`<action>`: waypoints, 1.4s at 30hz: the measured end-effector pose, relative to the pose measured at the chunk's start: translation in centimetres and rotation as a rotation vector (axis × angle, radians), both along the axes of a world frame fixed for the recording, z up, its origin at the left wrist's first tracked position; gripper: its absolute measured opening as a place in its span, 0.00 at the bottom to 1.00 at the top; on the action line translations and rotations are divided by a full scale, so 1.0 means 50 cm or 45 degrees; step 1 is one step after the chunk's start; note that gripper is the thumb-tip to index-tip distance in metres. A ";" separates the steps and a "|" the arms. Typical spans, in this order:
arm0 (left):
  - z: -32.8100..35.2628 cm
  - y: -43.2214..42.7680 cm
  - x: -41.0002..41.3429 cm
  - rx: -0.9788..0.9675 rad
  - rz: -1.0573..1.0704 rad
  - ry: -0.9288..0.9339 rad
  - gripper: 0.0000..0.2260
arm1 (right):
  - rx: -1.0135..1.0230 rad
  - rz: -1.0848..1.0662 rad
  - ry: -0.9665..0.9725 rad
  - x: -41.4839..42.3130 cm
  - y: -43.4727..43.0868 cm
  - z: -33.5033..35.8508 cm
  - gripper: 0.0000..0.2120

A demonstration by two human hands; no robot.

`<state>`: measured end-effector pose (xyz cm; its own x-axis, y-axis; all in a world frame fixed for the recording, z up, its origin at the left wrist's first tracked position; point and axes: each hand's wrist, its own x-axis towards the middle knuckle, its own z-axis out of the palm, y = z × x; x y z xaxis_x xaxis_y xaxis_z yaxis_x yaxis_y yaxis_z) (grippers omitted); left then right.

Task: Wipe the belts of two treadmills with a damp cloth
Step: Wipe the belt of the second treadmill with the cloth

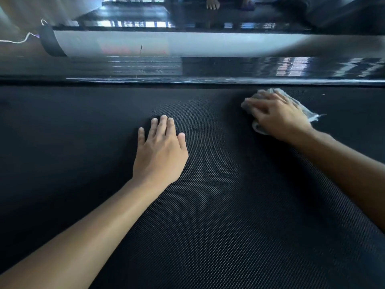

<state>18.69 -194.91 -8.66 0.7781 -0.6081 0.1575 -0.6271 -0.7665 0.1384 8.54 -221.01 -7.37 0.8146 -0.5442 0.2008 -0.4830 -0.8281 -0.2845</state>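
Note:
The black textured treadmill belt fills the lower two thirds of the head view. My left hand lies flat on the belt near the middle, palm down, fingers together, holding nothing. My right hand presses a pale grey cloth onto the belt at the upper right, close to the belt's far edge. The cloth sticks out from under the fingers and palm, with a frayed corner pointing right.
A glossy black side rail runs along the belt's far edge. Beyond it lies a silver-grey panel with a black end cap and a white cable at the left. Someone's bare foot shows at the top.

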 end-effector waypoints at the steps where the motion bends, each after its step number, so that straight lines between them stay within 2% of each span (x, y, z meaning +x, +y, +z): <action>1: 0.001 -0.001 0.001 0.000 0.000 -0.002 0.25 | -0.028 -0.078 0.024 0.043 0.001 -0.004 0.20; 3: 0.002 0.000 0.001 -0.005 0.002 -0.002 0.25 | -0.055 -0.109 0.039 0.120 0.046 -0.004 0.20; 6: 0.004 0.001 0.002 -0.018 -0.006 0.008 0.25 | -0.024 0.091 0.019 0.146 0.167 0.004 0.18; 8: 0.004 0.002 0.002 -0.028 -0.013 0.016 0.25 | -0.029 0.252 -0.001 0.079 0.229 0.005 0.18; 11: 0.003 0.001 0.002 -0.033 -0.013 0.019 0.25 | -0.016 0.344 0.004 -0.080 0.249 0.009 0.22; 14: 0.000 0.001 0.000 -0.023 -0.006 -0.006 0.26 | 0.055 0.285 0.072 -0.128 0.217 0.020 0.23; 17: 0.000 0.000 -0.001 -0.013 -0.009 0.003 0.26 | 0.042 0.181 0.051 -0.028 0.173 0.019 0.18; 21: 0.005 0.004 -0.002 -0.004 -0.021 0.020 0.25 | 0.104 -0.017 0.051 0.143 0.101 0.017 0.19; 24: 0.006 0.005 -0.002 -0.016 -0.025 0.022 0.25 | 0.092 -0.088 0.037 0.179 0.092 0.006 0.19; 27: 0.003 0.001 0.002 -0.025 -0.002 0.009 0.25 | 0.065 0.049 -0.017 0.108 0.147 0.007 0.18; 30: 0.000 0.000 0.003 -0.030 -0.009 0.003 0.25 | 0.000 0.236 -0.059 -0.036 0.246 0.003 0.18; 34: -0.001 0.004 0.003 -0.034 -0.020 -0.006 0.26 | 0.048 0.407 0.051 -0.152 0.308 0.011 0.24; 37: -0.001 0.004 -0.001 -0.025 -0.020 0.003 0.26 | 0.060 0.342 0.072 -0.100 0.276 0.024 0.24; 39: -0.004 0.004 -0.002 -0.019 -0.017 0.011 0.26 | 0.060 0.250 0.066 -0.024 0.230 0.025 0.19; 42: -0.003 0.005 -0.002 -0.021 -0.020 0.023 0.25 | 0.093 0.104 0.059 0.109 0.153 0.019 0.18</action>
